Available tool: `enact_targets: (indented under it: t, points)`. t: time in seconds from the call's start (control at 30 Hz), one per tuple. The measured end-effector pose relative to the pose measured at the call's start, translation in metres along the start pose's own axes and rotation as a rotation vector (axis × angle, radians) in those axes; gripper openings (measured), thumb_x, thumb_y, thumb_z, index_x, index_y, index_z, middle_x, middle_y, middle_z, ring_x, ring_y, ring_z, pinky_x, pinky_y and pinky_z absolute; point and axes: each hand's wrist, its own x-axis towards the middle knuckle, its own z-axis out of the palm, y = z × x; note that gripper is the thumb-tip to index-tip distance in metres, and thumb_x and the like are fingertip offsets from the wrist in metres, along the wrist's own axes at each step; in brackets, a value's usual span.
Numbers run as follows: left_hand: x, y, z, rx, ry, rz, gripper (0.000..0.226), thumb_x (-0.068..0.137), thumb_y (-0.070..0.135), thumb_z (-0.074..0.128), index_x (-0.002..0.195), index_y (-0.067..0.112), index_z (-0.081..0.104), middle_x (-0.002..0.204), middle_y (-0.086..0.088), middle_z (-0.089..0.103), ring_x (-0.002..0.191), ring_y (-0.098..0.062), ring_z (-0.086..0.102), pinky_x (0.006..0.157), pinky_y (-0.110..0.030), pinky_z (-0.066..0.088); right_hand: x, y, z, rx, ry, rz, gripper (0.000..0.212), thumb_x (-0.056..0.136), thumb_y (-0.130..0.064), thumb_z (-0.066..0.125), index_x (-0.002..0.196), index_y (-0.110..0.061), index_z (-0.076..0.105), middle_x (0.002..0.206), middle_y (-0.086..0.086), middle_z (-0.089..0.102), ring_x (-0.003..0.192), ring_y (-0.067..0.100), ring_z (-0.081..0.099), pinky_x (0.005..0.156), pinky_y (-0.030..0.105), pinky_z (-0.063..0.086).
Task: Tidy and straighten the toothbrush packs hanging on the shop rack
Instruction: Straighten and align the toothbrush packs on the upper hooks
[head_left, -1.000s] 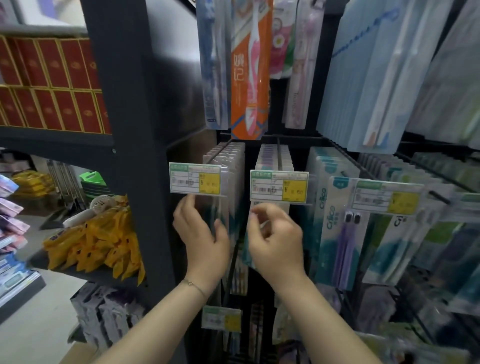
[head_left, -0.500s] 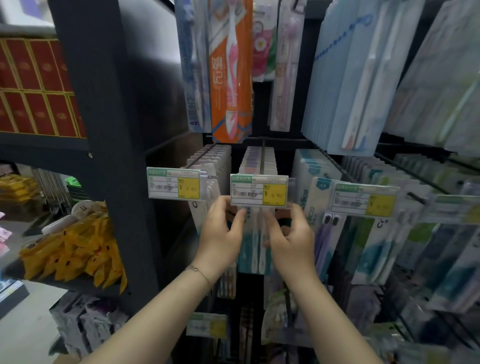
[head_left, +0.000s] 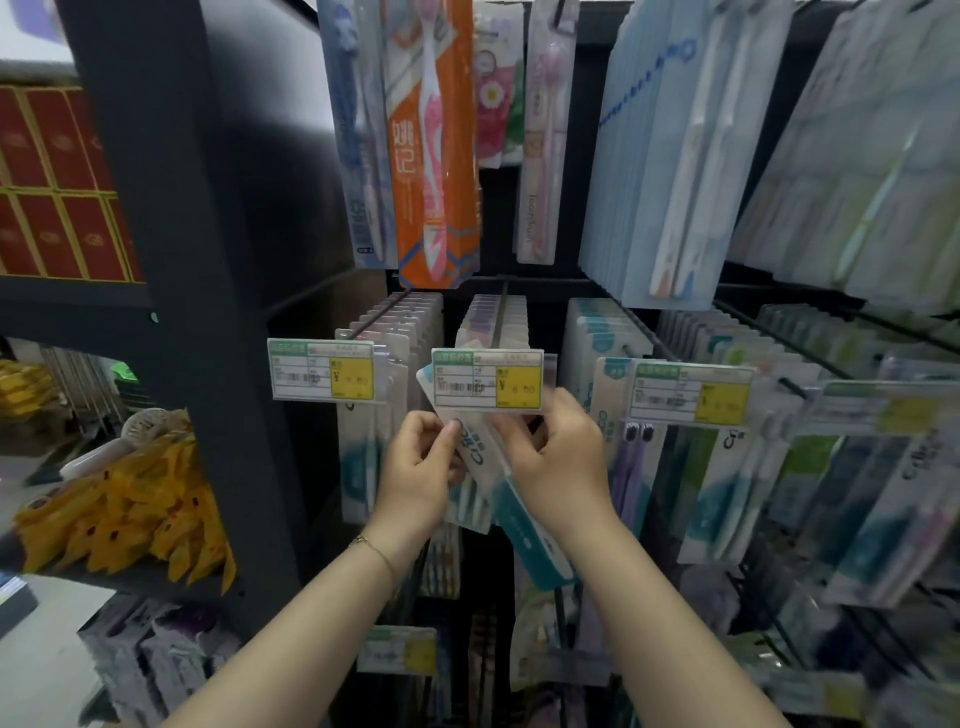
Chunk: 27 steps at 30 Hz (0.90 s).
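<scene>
Both hands pinch one toothbrush pack (head_left: 485, 457), tilted under the middle price tag (head_left: 488, 385) on the rack (head_left: 171, 260): left hand (head_left: 421, 467) at its left edge, right hand (head_left: 558, 460) across its front.

Glossy clear plastic over printed card fronts the toothbrush packs (head_left: 488, 483), beside matt dark metal rack posts (head_left: 208, 312) and paper price tags (head_left: 488, 384).

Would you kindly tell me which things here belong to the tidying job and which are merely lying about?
Job: tilted pack, pinched by left hand, gripped by right hand; hanging packs.
Lying about: red boxes; yellow packets.
</scene>
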Motion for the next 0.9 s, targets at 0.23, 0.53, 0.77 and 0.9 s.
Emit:
enact_targets:
  t: [0.23, 0.53, 0.77, 0.9]
  points:
    - [-0.028, -0.014, -0.007, 0.080, -0.041, -0.036, 0.013, 0.101, 0.019, 0.052, 0.090, 0.012, 0.053, 0.085, -0.007, 0.073, 0.082, -0.019, 0.073, 0.067, -0.030, 0.057, -0.021, 0.016, -0.007, 0.020, -0.099, 0.034, 0.027, 0.092, -0.041, 0.064, 0.115, -0.028, 0.065, 0.094, -0.012, 0.061, 0.083, 0.003, 0.057, 0.069, 0.022, 0.049]
    - [-0.046, -0.006, 0.008, 0.116, -0.128, 0.053, 0.010, 0.102, 0.017, 0.050, 0.097, 0.008, 0.053, 0.092, -0.004, 0.075, 0.089, -0.017, 0.073, 0.071, -0.031, 0.060, -0.033, 0.024, -0.035, 0.116, -0.106, 0.077, 0.017, 0.091, -0.037, 0.066, 0.106, -0.029, 0.066, 0.082, -0.005, 0.064, 0.065, 0.018, 0.058, 0.057, 0.028, 0.050]
    - [-0.057, -0.003, 0.030, 0.131, -0.170, 0.146, 0.009, 0.101, 0.017, 0.052, 0.097, 0.010, 0.054, 0.093, -0.006, 0.073, 0.088, -0.022, 0.072, 0.072, -0.039, 0.059, -0.039, 0.031, -0.062, 0.160, -0.067, 0.076, 0.012, 0.092, -0.033, 0.067, 0.104, -0.033, 0.065, 0.091, -0.008, 0.068, 0.079, 0.013, 0.064, 0.071, 0.036, 0.057]
    - [-0.054, 0.007, 0.054, 0.127, -0.205, 0.156, 0.008, 0.100, 0.020, 0.053, 0.096, 0.013, 0.055, 0.090, -0.009, 0.074, 0.085, -0.023, 0.072, 0.074, -0.043, 0.059, -0.033, 0.041, -0.082, 0.200, 0.012, 0.107, 0.014, 0.092, -0.028, 0.068, 0.105, -0.027, 0.068, 0.094, -0.009, 0.069, 0.084, 0.015, 0.066, 0.078, 0.043, 0.057]
